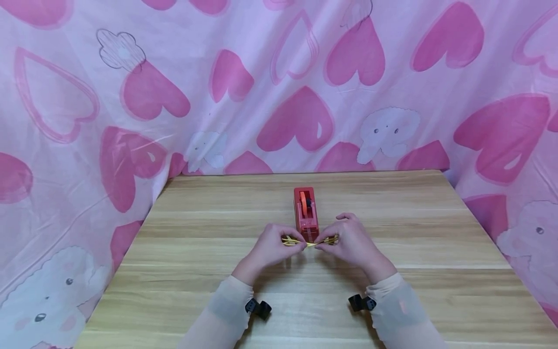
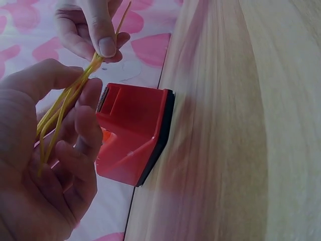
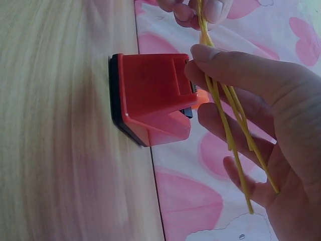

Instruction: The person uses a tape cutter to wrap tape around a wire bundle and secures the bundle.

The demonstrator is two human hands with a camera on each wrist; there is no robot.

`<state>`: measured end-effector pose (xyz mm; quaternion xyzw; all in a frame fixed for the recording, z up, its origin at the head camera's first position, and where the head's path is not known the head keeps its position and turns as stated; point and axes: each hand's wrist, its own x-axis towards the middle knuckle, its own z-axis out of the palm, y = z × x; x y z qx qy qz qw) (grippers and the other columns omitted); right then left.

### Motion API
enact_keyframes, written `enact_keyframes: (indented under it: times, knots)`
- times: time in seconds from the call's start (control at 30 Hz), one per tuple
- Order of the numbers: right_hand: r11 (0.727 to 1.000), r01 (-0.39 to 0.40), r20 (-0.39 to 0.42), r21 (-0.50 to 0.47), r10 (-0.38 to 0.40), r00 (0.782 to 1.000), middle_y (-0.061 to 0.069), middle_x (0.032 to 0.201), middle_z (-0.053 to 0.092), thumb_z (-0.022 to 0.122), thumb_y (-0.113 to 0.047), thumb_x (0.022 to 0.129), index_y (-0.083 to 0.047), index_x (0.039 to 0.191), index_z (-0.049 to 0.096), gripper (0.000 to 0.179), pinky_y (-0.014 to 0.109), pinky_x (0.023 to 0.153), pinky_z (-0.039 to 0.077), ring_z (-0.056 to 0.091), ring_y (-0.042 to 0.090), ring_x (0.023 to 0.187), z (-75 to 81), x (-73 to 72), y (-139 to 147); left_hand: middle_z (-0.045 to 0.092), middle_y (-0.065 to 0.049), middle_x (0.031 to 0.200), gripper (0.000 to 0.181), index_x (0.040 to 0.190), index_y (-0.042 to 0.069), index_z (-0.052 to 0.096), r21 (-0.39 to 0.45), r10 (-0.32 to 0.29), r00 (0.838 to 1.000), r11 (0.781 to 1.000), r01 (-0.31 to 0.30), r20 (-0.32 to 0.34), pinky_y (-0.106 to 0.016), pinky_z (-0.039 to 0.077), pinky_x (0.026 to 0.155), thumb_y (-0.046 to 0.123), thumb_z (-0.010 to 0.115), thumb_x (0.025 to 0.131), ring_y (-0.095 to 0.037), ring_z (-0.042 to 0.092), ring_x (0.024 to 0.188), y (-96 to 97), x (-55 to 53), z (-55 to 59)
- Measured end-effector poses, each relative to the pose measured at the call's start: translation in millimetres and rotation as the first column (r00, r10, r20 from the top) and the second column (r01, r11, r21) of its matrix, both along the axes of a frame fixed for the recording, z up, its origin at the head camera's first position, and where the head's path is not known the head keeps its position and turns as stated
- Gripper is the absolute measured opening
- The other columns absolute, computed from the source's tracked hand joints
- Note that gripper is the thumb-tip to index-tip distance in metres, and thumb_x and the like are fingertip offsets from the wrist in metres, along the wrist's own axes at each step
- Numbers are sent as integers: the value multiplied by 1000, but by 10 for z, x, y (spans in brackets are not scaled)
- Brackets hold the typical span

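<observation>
A bundle of thin yellow strands (image 1: 310, 245) stretches between my two hands above the table. My left hand (image 1: 274, 241) pinches one side of it between thumb and forefinger. On the other side, the thumb and fingertips of my right hand (image 1: 352, 244) grip it close to the middle. Loose strand ends (image 3: 241, 173) splay across the right palm in the right wrist view. Between the hands, the strands are gathered into a narrow waist. Just beyond the fingertips stands a red tape dispenser (image 1: 307, 223) with an orange reel, its front partly hidden by the hands.
The dispenser has a black base (image 2: 159, 140) and a toothed cutter at its front. Light wood-grain planking covers the table (image 1: 209, 203). A pink cloth (image 1: 261, 97) printed with hearts hangs behind and at both sides. Each wrist wears a small black camera (image 1: 258, 308).
</observation>
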<state>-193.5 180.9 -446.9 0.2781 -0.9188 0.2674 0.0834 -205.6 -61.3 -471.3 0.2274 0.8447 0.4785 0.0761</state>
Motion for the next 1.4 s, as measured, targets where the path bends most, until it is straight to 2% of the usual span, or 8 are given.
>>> enact_keyframes:
  times: [0.17, 0.4, 0.6, 0.87, 1.0, 1.2, 1.3, 1.4]
  knots:
    - [1000, 5, 57, -6, -4, 998, -21, 82, 76, 94, -27, 76, -32, 87, 82, 16, 49, 104, 44, 63, -3, 71, 26, 16, 7, 74, 11, 88, 9, 91, 19, 81, -1, 17, 1000, 1000, -17, -3, -25, 55, 69, 28, 81, 89, -8, 64, 78, 12, 16, 1]
    - [1000, 22, 165, -20, -18, 986, -26, 83, 72, 90, -33, 81, -36, 88, 79, 13, 29, 77, 54, 63, 2, 76, 84, 29, 21, 76, 10, 87, 5, 92, 18, 81, 19, 9, 998, 1000, -7, -69, -24, 55, 67, 23, 81, 89, -6, 64, 75, 14, 25, -1]
    - [997, 45, 256, -58, -29, 966, -25, 89, 73, 84, -42, 86, -36, 99, 80, 15, 35, 80, 57, 65, 3, 84, 138, 29, 33, 78, 7, 93, 6, 94, 17, 81, 45, -15, 982, 999, 24, -189, -23, 56, 74, 15, 80, 89, -3, 68, 82, 6, 29, -7]
    - [973, 59, 439, -224, 47, 897, -6, 109, 78, 57, -49, 104, -24, 112, 79, 35, 42, 89, 57, 72, 16, 101, 141, -6, 76, 79, 2, 97, 9, 95, 14, 81, 66, -37, 947, 996, 61, -318, -26, 59, 83, 10, 81, 87, -8, 73, 91, -11, 19, -3]
    - [972, 28, 471, -235, 88, 878, -5, 104, 78, 61, -41, 104, -24, 112, 79, 26, 34, 85, 57, 70, 19, 97, 74, -46, 75, 79, 2, 96, 9, 94, 14, 81, 70, -43, 937, 995, 71, -347, -27, 59, 83, 10, 82, 86, -8, 73, 90, -12, 19, -1]
    - [967, -21, 536, -254, 159, 829, -1, 97, 79, 63, -28, 104, -22, 111, 78, 17, 30, 78, 54, 68, 28, 95, 16, -65, 91, 78, 5, 92, 10, 94, 16, 82, 33, -43, 898, 997, 63, -438, -22, 58, 78, 11, 83, 86, -5, 70, 84, -10, 13, -14]
    - [964, -26, 533, -263, 168, 829, 0, 96, 79, 65, -24, 103, -20, 109, 78, 15, 29, 76, 54, 69, 29, 94, 6, -73, 95, 78, 6, 92, 10, 95, 17, 82, 7, -39, 891, 999, 47, -453, -19, 56, 73, 13, 83, 85, -3, 69, 82, -8, 16, -7]
    - [966, -26, 510, -258, 159, 845, -2, 94, 79, 68, -24, 101, -18, 107, 79, 13, 27, 73, 52, 66, 26, 88, 7, -74, 93, 78, 6, 94, 10, 96, 18, 81, -18, -36, 902, 999, 31, -430, -19, 55, 68, 16, 84, 86, -3, 67, 80, -13, 23, 11]
